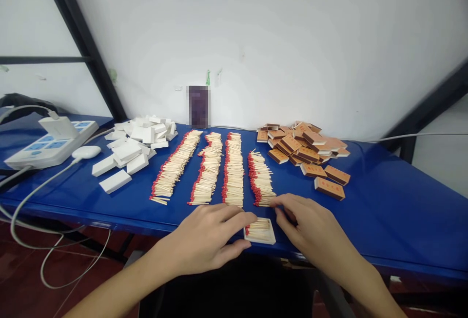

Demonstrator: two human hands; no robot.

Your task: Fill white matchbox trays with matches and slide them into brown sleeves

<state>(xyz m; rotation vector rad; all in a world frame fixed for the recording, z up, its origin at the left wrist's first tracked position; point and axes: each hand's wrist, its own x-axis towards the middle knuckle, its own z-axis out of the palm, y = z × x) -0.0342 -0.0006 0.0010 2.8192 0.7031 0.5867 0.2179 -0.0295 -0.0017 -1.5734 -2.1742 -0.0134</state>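
Note:
At the table's front edge lies a white matchbox tray [271, 232], partly filled with red-headed matches. My left hand [210, 237] holds it by the left end, the index finger along the far rim and the thumb at the near corner. To the right of it is my right hand [305, 218], fingers bent and slightly apart, with the fingertips at the near end of the rightmost row of matches [261, 179]. I see nothing held between those fingers. Three longer rows of matches [233, 169] run side by side to the left, red heads facing left.
White empty-looking trays [126, 151] are heaped on the left. A pile of orange-brown matchbox sleeves [303, 145] sits on the right. A power strip [51, 145] with white cables occupies the far left of the blue table [398, 210]. Behind stands a white wall.

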